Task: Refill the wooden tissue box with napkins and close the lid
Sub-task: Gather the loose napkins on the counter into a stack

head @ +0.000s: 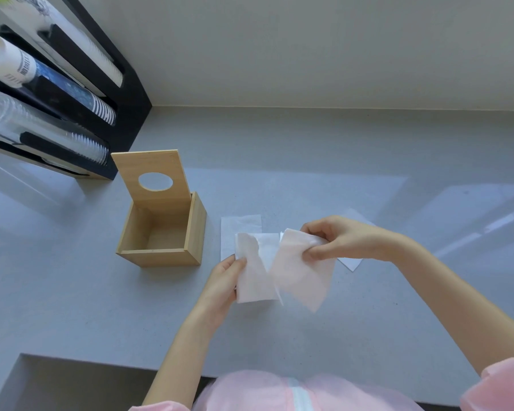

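Napkins [282, 271] hang between my two hands, thin white paper, soft and a little crumpled at the top edge, with light showing through where the sheets overlap. My left hand [224, 280] pinches the near-left sheet with thumb over the front and fingers behind; my right hand [336, 240] is closed on the upper right corner of the other sheet, thumb and forefinger pressed together on the paper. I hold them up off the counter [309, 161] so I can square or fold them before they go in; whether this is one unfolded napkin or two separate ones I can't quite tell where they cross.

Just beyond my left hand, flat on the counter, lies another napkin [239, 225], and one more [352, 262] peeks out from under my right wrist. I judge these to be waiting their turn.

To the left of my grip, near but not touching, sits the wooden tissue box [161, 235]: pale bamboo-like boards, smooth, square-sided, empty inside as far as I can see. Its lid [152, 173] stands upright at the far edge, a flat panel with an oval dispensing hole, left open so the mouth is free for loading. Farther off to the left is a black cup dispenser rack [101, 93] with stacked cups.

Nothing is in the box yet, so the refill is at its start.
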Motion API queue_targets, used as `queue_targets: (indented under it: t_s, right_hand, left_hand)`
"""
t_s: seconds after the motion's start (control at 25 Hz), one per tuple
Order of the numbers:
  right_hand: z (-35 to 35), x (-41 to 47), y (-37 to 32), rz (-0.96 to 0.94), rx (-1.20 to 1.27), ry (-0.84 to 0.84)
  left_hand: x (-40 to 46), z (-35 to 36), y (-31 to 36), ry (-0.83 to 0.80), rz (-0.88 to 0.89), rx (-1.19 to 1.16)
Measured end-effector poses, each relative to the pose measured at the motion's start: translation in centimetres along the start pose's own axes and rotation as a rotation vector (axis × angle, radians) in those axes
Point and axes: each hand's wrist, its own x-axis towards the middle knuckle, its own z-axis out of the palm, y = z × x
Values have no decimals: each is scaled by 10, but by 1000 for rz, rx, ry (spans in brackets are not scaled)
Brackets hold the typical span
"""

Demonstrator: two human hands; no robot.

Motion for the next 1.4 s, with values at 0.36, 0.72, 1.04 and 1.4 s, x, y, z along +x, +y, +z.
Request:
queue_targets:
  t_s: [0.36, 0.72, 1.04, 1.4]
  right_hand:
    - [2, -6, -14, -70, 212, -278]
    - [22, 23, -3, 111, -118, -73]
    - [27, 33, 10, 164, -59, 50]
    - [31, 37, 12, 160, -47, 89]
  left_hand:
    - [-1, 5, -5, 5, 15, 41]
    - [-9, 15, 0, -176, 41, 61]
    - [-10, 17, -4, -178, 28, 79]
    - [-9, 19, -7, -166, 45, 44]
